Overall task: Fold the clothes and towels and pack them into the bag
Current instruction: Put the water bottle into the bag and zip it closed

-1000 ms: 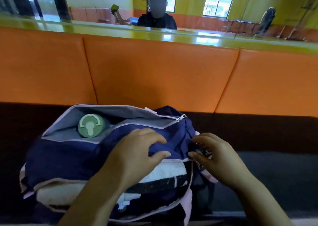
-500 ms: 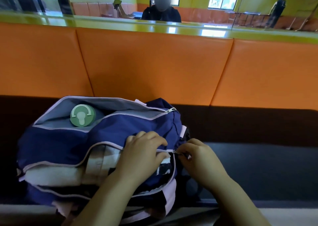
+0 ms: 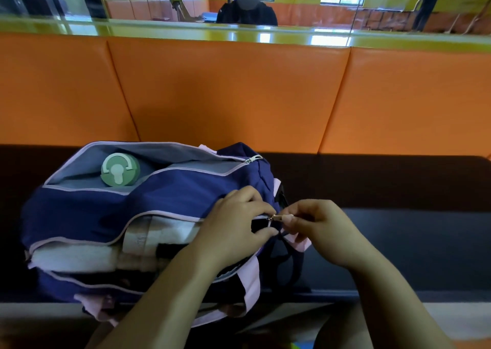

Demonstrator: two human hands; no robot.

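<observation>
Navy-blue fabric bag [image 3: 93, 210] with pale pink piping lies on its side on the dark padded bench [image 3: 398, 229], at about eight o'clock in view, white folded towels [image 3: 79, 258] and what seem darker clothes already packed behind its gaping main zip. Left hand [image 3: 233, 231] grips the fabric at the zip's end; right hand [image 3: 318, 231], at three o'clock of it, pinches the small metal zip pull [image 3: 276, 218]. Packing looks done; zipping shut remains.

An orange padded backrest [image 3: 239, 93] spans the view. Along its top runs a glossy green ledge [image 3: 159, 31]. Above that are a seated person in dark clothes [image 3: 247, 15] and, far right, a standing figure [image 3: 425, 6], possibly reflections. Below the backrest lies a dark seat [image 3: 411, 229], and under its left panel a round green lid [image 3: 120, 172].
</observation>
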